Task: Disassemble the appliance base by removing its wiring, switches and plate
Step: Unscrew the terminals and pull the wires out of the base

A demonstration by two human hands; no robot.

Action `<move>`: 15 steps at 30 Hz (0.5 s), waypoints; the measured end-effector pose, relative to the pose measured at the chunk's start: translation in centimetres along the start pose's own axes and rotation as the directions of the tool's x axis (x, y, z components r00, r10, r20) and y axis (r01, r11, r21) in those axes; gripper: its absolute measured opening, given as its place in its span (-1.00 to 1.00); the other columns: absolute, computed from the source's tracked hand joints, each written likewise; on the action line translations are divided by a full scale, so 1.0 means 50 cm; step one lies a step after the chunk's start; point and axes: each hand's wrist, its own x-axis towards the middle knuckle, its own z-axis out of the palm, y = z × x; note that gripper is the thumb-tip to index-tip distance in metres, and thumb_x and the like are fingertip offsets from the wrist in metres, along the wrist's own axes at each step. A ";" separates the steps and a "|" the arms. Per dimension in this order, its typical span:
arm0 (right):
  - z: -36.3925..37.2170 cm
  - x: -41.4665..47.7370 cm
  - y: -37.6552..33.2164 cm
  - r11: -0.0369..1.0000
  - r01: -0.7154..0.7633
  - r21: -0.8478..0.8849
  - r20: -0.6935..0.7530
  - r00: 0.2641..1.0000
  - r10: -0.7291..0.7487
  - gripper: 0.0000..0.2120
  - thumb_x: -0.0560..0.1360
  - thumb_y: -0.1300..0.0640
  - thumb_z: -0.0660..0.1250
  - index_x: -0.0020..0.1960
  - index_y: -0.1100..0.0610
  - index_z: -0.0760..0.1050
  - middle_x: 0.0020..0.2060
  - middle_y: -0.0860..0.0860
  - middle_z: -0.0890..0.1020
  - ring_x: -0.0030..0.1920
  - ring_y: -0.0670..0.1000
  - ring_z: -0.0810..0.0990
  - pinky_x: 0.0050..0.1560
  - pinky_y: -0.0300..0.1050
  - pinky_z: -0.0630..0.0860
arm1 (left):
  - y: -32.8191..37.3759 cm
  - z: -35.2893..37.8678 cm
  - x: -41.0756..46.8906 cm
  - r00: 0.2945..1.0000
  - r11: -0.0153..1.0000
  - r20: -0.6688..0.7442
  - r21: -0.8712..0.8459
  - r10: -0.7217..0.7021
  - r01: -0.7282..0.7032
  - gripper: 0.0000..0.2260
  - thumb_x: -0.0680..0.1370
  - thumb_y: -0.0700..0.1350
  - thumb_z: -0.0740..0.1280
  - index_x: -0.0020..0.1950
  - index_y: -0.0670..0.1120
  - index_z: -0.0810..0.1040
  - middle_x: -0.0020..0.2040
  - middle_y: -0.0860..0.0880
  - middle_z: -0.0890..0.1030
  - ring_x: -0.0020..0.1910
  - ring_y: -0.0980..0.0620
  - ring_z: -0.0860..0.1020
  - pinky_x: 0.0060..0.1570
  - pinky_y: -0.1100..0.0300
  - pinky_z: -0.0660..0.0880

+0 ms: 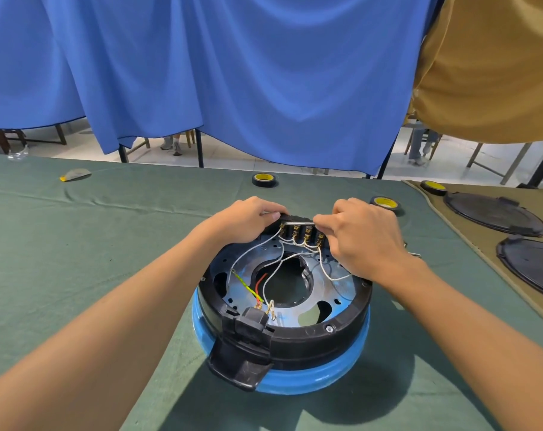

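The round appliance base (295, 340) lies upside down on the green table, black rim over a blue body. Inside it sits a metal plate (248, 265) with white, red and yellow-green wires (248, 253) running to a black switch block (301, 233) at the far rim and to a black plug socket (248, 325) at the near rim. My left hand (248, 220) curls over the left end of the switch block. A thin metal rod (299, 223) lies across the top of the block, and my right hand (360, 231) pinches its right end.
Three rolls of black tape with yellow cores lie beyond the base (264, 179) (385, 204) (433, 187). Two black round covers (494, 213) (531, 265) rest on an olive cloth at right. A crumpled glove (75, 174) lies far left. Blue curtain hangs behind the table.
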 end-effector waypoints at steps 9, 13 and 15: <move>0.002 0.003 -0.007 0.996 0.066 0.061 0.002 0.998 -0.067 -0.80 0.58 0.03 0.21 -0.01 -0.11 0.62 -0.26 -0.07 0.48 -0.20 -0.01 0.39 -0.32 -0.14 0.15 | -0.002 0.000 0.003 1.000 1.000 -0.021 0.010 0.006 -0.006 -0.70 0.69 -0.06 0.09 0.34 0.06 0.50 -0.30 0.09 0.51 -0.33 0.06 0.44 -0.23 0.17 0.36; 0.007 -0.005 0.001 0.987 -0.031 0.157 -0.073 0.996 0.043 -0.79 0.59 0.02 0.22 -0.03 -0.07 0.64 -0.27 -0.03 0.54 -0.19 0.02 0.48 -0.36 -0.16 0.16 | 0.000 0.000 0.000 1.000 1.000 -0.014 0.017 0.013 -0.013 -0.69 0.69 -0.06 0.07 0.35 0.06 0.50 -0.27 0.11 0.49 -0.28 0.07 0.44 -0.13 0.11 0.38; 0.013 -0.010 0.005 0.982 -0.051 0.181 -0.136 0.988 0.076 -0.80 0.58 0.04 0.25 -0.07 -0.03 0.65 -0.30 -0.01 0.55 -0.23 0.04 0.49 -0.39 -0.21 0.18 | 0.003 0.000 -0.004 0.999 1.000 -0.032 0.023 0.009 -0.008 -0.69 0.69 -0.04 0.08 0.37 0.09 0.48 -0.21 0.12 0.50 -0.22 0.08 0.45 -0.04 0.07 0.43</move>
